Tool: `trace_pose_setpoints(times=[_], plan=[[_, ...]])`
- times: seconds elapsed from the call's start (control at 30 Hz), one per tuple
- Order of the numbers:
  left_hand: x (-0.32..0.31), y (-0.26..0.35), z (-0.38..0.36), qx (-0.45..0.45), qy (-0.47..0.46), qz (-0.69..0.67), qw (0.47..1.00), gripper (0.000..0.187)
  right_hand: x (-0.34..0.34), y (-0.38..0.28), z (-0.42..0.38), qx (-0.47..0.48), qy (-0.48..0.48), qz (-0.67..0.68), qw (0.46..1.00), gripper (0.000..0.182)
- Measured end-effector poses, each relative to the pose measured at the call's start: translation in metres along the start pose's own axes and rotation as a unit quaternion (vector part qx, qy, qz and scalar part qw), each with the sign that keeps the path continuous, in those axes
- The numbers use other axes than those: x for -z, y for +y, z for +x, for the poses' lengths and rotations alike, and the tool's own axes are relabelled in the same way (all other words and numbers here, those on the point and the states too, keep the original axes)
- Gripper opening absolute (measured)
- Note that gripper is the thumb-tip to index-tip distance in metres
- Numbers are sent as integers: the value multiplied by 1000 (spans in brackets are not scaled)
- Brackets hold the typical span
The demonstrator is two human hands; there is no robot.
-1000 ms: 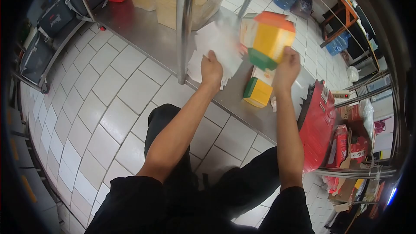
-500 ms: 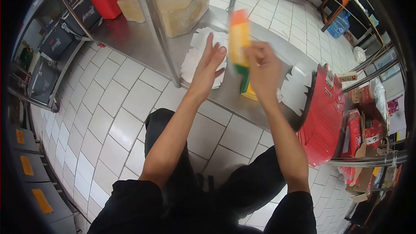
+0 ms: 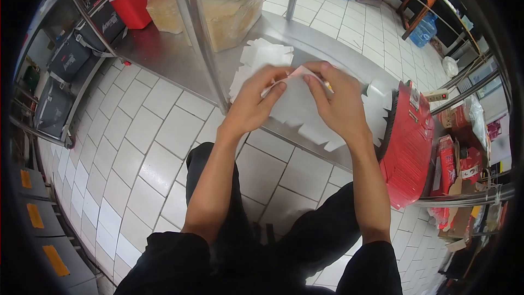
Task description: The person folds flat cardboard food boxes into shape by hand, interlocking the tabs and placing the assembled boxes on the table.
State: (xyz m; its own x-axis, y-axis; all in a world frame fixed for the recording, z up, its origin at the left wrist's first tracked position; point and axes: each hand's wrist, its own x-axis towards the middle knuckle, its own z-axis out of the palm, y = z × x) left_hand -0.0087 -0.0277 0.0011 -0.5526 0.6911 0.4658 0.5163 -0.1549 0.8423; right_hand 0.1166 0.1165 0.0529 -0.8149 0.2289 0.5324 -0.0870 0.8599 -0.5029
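Note:
A flat white carton blank (image 3: 295,109) with notched tabs is held up between both hands over the steel shelf. My left hand (image 3: 254,98) has its fingers closed on the sheet's upper left edge. On the upper right edge, my right hand (image 3: 339,101) grips with thumb and fingers, and a bit of yellow shows beside them. The raised part near the thumbs looks pinkish. Behind my left hand lies another white notched blank (image 3: 266,53). More white blanks (image 3: 376,104) lie to the right of my right hand.
The steel shelf (image 3: 164,57) carries a wrapped beige block (image 3: 229,16) and a red cooler box (image 3: 131,8). A metal post (image 3: 197,38) rises left of my hands. To the right is a red ridged plastic object (image 3: 409,153). A power strip (image 3: 436,96) sits beyond it.
The yellow, green and orange carton has left my right hand's grip and is mostly out of sight. Both hands have come together on a white carton blank.

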Motion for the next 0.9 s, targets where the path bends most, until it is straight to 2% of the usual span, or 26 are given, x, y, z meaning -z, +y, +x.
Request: trace_pose_setpoints(times=[0.03,0.07,0.1,0.13,0.17,0.2,0.23,0.27,0.33,0.37,0.43,0.5,0.53,0.57,0.6,0.63,0.67,0.7,0.73,0.77,0.8,0.83,0.9], plan=[[-4,-3,1,-81,81,27,993,33,-3,1,-2,0,-2,-1,1000,27],[-5,-3,1,-82,82,26,993,33,-5,0,-2,-82,3,111,990,24],[-5,1,2,-90,239,154,955,31,-7,-1,-2,-162,8,222,962,22],[-4,4,2,-94,385,276,876,29,-7,-3,-2,-161,8,222,962,22],[-2,5,2,-94,386,277,875,29,-6,-6,-1,-210,16,323,923,20],[1,5,0,-59,350,159,921,26,-6,-9,-1,-256,24,419,871,18],[2,5,-2,-22,307,38,951,24,-8,-9,-3,-256,24,421,870,18],[1,7,-3,-22,306,40,951,24,-11,-10,-6,-243,12,407,881,16],[-6,11,-4,-87,225,-102,965,22,-15,-9,-9,-230,2,394,890,15],[-8,12,-4,-87,223,-101,966,22,-17,-9,-10,-128,3,320,939,13],[-12,14,-4,20,178,-264,948,18,-15,-10,-13,-25,7,240,970,12],[-14,13,-3,39,152,-305,939,16,-8,-14,-18,-91,42,234,967,12],[-16,13,-2,58,126,-345,928,14,-7,-11,-21,-95,46,232,967,12],[-20,10,-3,59,123,-345,929,14,-9,-9,-24,-189,107,363,906,12],[-24,6,-6,17,91,-301,949,13,-12,-7,-26,-276,165,482,815,13],[-27,5,-8,-26,59,-256,964,12,-13,-7,-28,-277,167,483,814,13],[-31,6,-10,-26,57,-256,965,12,-15,-7,-30,-246,171,451,841,14],[-35,10,-12,-12,58,-295,954,13,-17,-8,-31,-215,174,417,866,15],[-38,12,-13,2,60,-334,941,13,-20,-8,-31,-216,174,417,866,15],[-40,12,-12,3,60,-334,941,13,-23,-9,-30,-165,188,366,896,16],[-41,11,-12,32,67,-388,919,14,-25,-9,-30,-114,200,314,921,17],[-43,10,-12,60,73,-439,893,15,-24,-11,-30,-114,199,314,921,17],[-41,5,-13,80,66,-444,890,15,-21,-15,-30,-119,181,335,917,16]])
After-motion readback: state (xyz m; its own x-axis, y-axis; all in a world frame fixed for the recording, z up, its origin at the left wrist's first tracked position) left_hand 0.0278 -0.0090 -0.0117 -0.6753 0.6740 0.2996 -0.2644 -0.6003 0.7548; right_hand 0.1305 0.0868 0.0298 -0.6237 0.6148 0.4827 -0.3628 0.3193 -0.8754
